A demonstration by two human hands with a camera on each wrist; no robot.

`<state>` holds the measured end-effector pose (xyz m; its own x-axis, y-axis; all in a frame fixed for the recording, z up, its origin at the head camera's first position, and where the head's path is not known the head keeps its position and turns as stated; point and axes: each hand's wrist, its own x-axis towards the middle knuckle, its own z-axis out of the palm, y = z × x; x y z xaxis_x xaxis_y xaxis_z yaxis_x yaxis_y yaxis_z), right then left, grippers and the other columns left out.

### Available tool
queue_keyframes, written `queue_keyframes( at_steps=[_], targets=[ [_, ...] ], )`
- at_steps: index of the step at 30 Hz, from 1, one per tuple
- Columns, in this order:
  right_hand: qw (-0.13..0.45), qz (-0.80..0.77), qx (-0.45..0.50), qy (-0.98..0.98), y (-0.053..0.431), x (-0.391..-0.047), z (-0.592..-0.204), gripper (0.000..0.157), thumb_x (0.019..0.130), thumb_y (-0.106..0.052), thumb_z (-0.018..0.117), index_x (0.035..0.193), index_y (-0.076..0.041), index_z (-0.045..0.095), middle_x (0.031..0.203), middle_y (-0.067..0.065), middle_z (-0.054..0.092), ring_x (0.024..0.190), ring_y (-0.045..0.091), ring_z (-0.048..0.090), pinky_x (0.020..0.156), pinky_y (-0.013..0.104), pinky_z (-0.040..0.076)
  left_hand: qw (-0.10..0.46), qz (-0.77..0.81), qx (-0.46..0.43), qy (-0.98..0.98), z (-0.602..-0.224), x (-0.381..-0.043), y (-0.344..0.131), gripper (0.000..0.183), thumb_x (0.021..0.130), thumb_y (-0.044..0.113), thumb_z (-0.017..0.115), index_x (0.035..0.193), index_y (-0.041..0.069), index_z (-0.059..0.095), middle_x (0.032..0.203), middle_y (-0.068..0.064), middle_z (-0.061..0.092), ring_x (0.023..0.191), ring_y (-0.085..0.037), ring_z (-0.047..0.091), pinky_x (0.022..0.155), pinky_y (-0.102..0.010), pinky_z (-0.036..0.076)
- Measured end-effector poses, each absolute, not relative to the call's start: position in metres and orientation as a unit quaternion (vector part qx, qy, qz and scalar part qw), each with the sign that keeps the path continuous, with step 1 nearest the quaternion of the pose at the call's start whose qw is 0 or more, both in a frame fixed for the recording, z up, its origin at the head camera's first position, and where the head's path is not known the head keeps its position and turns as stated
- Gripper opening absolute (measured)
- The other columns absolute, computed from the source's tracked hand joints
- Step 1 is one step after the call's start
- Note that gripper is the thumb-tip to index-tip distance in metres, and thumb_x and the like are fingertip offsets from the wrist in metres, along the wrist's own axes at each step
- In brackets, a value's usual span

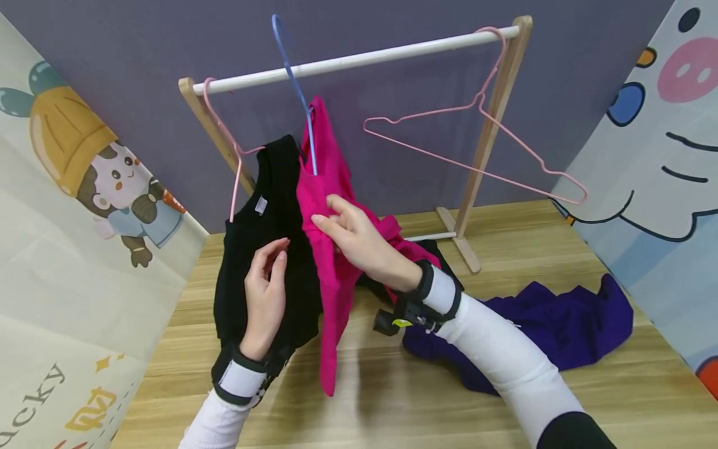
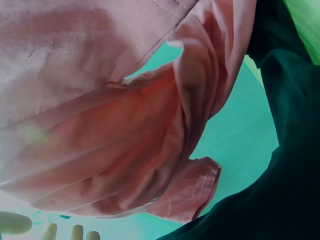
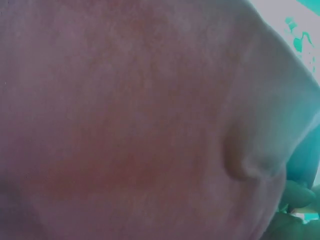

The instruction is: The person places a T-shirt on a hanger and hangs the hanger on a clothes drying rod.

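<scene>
A bright pink garment (image 1: 322, 193) hangs on a blue hanger (image 1: 297, 87) whose hook is over the rack's white bar. My right hand (image 1: 361, 240) pinches the front of the garment between thumb and fingers. Pink cloth (image 3: 125, 120) fills most of the right wrist view, with fingers (image 3: 297, 195) at its lower right edge. To the left, my left hand (image 1: 266, 296) is in front of a black sleeveless top (image 1: 241, 249), fingers loosely bent and holding nothing. The left wrist view shows its fingertips (image 2: 76, 232) apart from the pink cloth (image 2: 125, 145).
The black top hangs from a pink hanger (image 1: 224, 128) at the rack's left end. Another pink hanger (image 1: 432, 149) hangs bare on the right of the white bar (image 1: 359, 60). A purple garment (image 1: 572, 318) lies crumpled on the wooden table (image 1: 392, 411). Printed panels flank both sides.
</scene>
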<state>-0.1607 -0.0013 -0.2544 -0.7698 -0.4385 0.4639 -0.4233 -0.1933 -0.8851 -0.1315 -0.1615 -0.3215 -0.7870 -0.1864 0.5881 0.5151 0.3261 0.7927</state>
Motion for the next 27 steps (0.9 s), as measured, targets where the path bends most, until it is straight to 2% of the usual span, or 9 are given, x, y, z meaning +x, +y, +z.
queue_keyframes(
  at_steps=[4, 8, 16, 21, 27],
  targets=[
    [0.03, -0.694, -0.342, 0.632, -0.007, -0.168, -0.255, 0.016, 0.091, -0.005, 0.042, 0.08, -0.004, 0.031, 0.049, 0.004, 0.027, 0.04, 0.014, 0.024, 0.039, 0.024, 0.022, 0.305, -0.573, -0.11, -0.753, -0.321, -0.131, -0.163, 0.02, 0.09, 0.006, 0.047, 0.106, 0.0, 0.054, 0.107, -0.017, 0.058, 0.099, -0.024, 0.052, 0.087, -0.018, 0.039],
    [0.038, -0.703, -0.34, 0.623, -0.016, -0.177, -0.257, 0.013, 0.091, -0.006, 0.042, 0.082, -0.003, 0.033, 0.049, 0.003, 0.029, 0.04, 0.013, 0.026, 0.041, 0.022, 0.025, 0.306, -0.572, -0.104, -0.754, -0.32, -0.13, -0.167, 0.019, 0.09, 0.006, 0.046, 0.106, 0.0, 0.055, 0.106, -0.016, 0.059, 0.098, -0.018, 0.053, 0.088, -0.019, 0.039],
    [0.044, -0.737, -0.333, 0.586, -0.038, -0.19, -0.262, 0.011, 0.091, -0.002, 0.04, 0.083, -0.003, 0.034, 0.047, -0.002, 0.029, 0.039, 0.01, 0.025, 0.039, 0.02, 0.022, 0.311, -0.575, -0.094, -0.751, -0.319, -0.125, -0.174, 0.019, 0.09, 0.007, 0.046, 0.106, 0.0, 0.054, 0.105, -0.016, 0.059, 0.098, -0.016, 0.053, 0.088, -0.019, 0.04],
    [0.043, -0.737, -0.332, 0.587, -0.05, -0.194, -0.279, 0.01, 0.091, 0.0, 0.04, 0.084, -0.002, 0.034, 0.047, -0.002, 0.031, 0.04, 0.01, 0.028, 0.041, 0.02, 0.025, 0.311, -0.578, -0.09, -0.749, -0.319, -0.123, -0.177, 0.02, 0.09, 0.007, 0.046, 0.107, -0.001, 0.054, 0.105, -0.015, 0.059, 0.099, -0.017, 0.053, 0.088, -0.018, 0.04],
    [0.024, -0.71, -0.335, 0.619, -0.057, -0.199, -0.303, 0.011, 0.09, -0.003, 0.044, 0.083, -0.002, 0.036, 0.049, 0.001, 0.04, 0.045, 0.013, 0.039, 0.046, 0.022, 0.031, 0.31, -0.581, -0.086, -0.747, -0.321, -0.122, -0.176, 0.021, 0.09, 0.006, 0.045, 0.108, -0.001, 0.053, 0.106, -0.014, 0.058, 0.098, -0.017, 0.053, 0.087, -0.017, 0.04]
  ],
)
